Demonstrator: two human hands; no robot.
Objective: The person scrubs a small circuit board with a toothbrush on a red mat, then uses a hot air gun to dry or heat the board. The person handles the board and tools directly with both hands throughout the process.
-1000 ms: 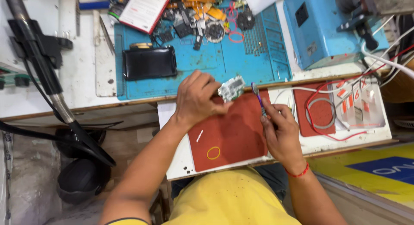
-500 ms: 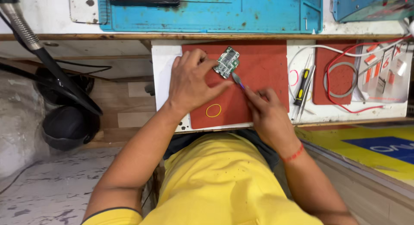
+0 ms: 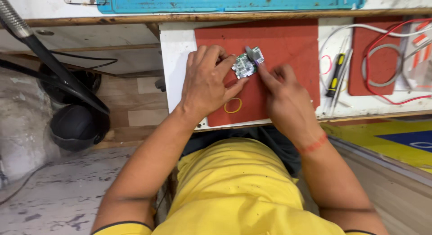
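The left hand [image 3: 208,84] is pinching a small green circuit board [image 3: 245,65] between thumb and fingertips, its grip closed on the board's left and lower edges and holding it just above the red mat [image 3: 288,46]. The right hand [image 3: 282,94] is closing its grip on a thin purple-tipped tool [image 3: 252,55], index finger stretched along it, with the tip touching the board's upper face. Compared with a moment ago, the tool is now sitting on top of the board rather than meeting it from the lower right, and both hands are lying nearer the middle of the mat; the work on the board looks to be carrying on at a new spot on its surface.

The board is lying between the two hands, near the mat's upper middle. A yellow rubber band [image 3: 233,105] is resting on the mat just below the left hand, close to the counter's [image 3: 176,50] front edge. Toward the right edge, a screwdriver with a black and yellow handle [image 3: 335,75] is lying beside a pair of tweezers [image 3: 342,79], and further right a coil of red and white wires [image 3: 382,70] is sitting on a second red pad [image 3: 357,84]. A blue mat [image 3: 225,1] is running along the back.
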